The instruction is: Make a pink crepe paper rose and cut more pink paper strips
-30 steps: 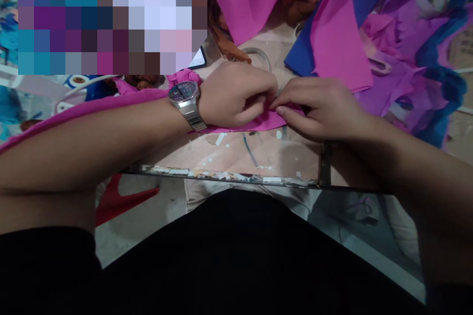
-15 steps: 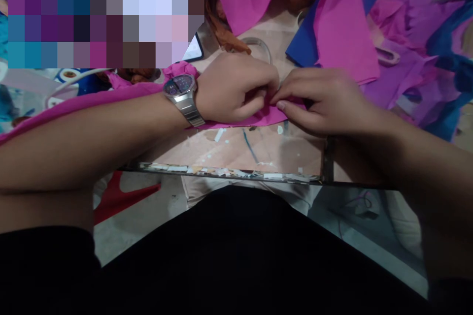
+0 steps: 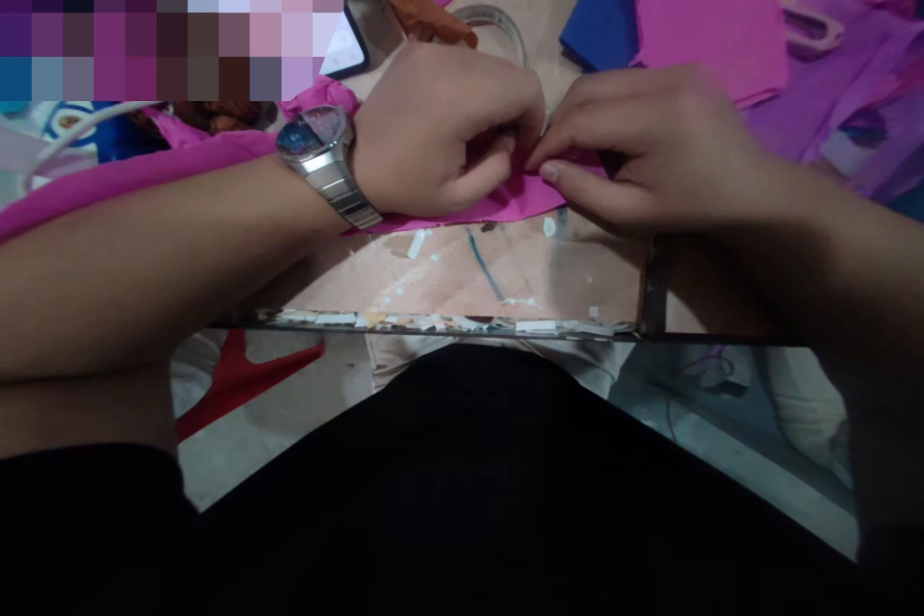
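Note:
A long pink strip, like crepe paper (image 3: 498, 209), lies across the table near its front edge and runs off to the left under my left forearm. My left hand (image 3: 448, 135), with a metal watch (image 3: 332, 168) at the wrist, is closed with curled fingers on the strip. Against it from the right, my right hand (image 3: 650, 144) pinches the strip between thumb and fingertips. The fingertips of both hands almost meet. Whatever is inside the left fingers is hidden.
Behind my hands are a phone (image 3: 346, 53), a tape roll (image 3: 509, 24) and brown crumpled paper (image 3: 419, 10). A blue sheet (image 3: 599, 24), a pink sheet (image 3: 711, 10) and purple paper (image 3: 859, 130) lie at the right. White scraps line the table's front edge (image 3: 462, 322).
The view has shifted slightly, so the things behind my hands sit higher in the picture. Both hands keep nearly the same hold on the pink strip.

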`<action>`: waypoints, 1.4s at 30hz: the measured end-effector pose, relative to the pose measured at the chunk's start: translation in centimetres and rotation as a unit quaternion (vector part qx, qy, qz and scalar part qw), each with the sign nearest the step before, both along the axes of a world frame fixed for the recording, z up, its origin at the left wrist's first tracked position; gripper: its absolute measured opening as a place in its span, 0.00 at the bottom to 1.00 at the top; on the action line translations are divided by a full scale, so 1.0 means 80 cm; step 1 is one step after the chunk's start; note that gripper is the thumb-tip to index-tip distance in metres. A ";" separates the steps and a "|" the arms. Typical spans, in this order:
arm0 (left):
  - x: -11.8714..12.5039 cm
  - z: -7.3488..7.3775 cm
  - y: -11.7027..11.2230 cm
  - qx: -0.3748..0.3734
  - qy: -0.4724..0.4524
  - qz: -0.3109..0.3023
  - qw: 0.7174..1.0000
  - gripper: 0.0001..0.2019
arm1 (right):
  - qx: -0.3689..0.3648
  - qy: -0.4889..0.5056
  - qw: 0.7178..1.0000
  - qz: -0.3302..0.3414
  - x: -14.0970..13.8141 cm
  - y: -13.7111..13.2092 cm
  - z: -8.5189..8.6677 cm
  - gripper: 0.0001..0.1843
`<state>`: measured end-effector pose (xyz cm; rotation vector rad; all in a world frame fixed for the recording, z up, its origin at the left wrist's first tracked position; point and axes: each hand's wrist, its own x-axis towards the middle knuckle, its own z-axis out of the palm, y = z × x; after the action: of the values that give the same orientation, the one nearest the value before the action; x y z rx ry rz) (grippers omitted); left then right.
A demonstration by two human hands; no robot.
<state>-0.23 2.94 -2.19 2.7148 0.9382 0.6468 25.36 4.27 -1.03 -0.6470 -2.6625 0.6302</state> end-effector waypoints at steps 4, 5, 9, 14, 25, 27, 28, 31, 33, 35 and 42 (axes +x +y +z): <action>0.001 0.000 0.000 -0.001 0.005 -0.003 1.000 0.13 | -0.019 -0.016 1.000 -0.008 0.000 0.000 0.001 0.12; 0.001 -0.001 0.000 0.000 0.006 -0.004 1.000 0.13 | -0.022 -0.014 1.000 -0.007 0.000 0.000 0.001 0.12; 0.000 -0.003 0.001 0.012 -0.002 -0.010 1.000 0.12 | -0.031 -0.011 0.999 -0.008 0.002 0.000 0.000 0.11; 0.001 -0.002 0.001 0.018 0.001 -0.013 1.000 0.11 | -0.029 -0.007 1.000 -0.009 0.002 0.000 -0.001 0.11; 0.002 0.004 0.000 -0.009 0.056 -0.003 0.998 0.17 | -0.017 -0.051 0.998 -0.021 0.002 -0.002 0.003 0.16; 0.002 0.008 0.000 -0.020 0.073 0.002 0.997 0.18 | -0.016 -0.055 0.998 -0.018 0.002 -0.003 0.003 0.18; 0.003 0.010 0.000 -0.027 0.081 0.006 0.996 0.18 | -0.013 -0.053 0.998 -0.018 0.002 -0.003 0.004 0.18; 0.004 0.015 -0.001 -0.041 0.095 0.006 0.995 0.20 | -0.008 -0.063 0.998 -0.024 0.003 -0.004 0.005 0.20; 0.005 0.017 -0.001 -0.043 0.096 0.003 0.994 0.21 | -0.008 -0.069 0.997 -0.027 0.003 -0.004 0.006 0.23; 0.005 0.019 -0.002 -0.049 0.104 0.002 0.993 0.23 | -0.007 -0.070 0.997 -0.028 0.004 -0.004 0.006 0.26; 0.001 0.018 -0.001 -0.073 0.127 0.014 0.989 0.28 | 0.005 -0.123 0.991 -0.048 0.002 -0.001 0.009 0.25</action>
<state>-0.11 2.88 -0.71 2.6968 1.0376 0.2273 25.53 4.16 -0.28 -0.8978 -2.8345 0.5414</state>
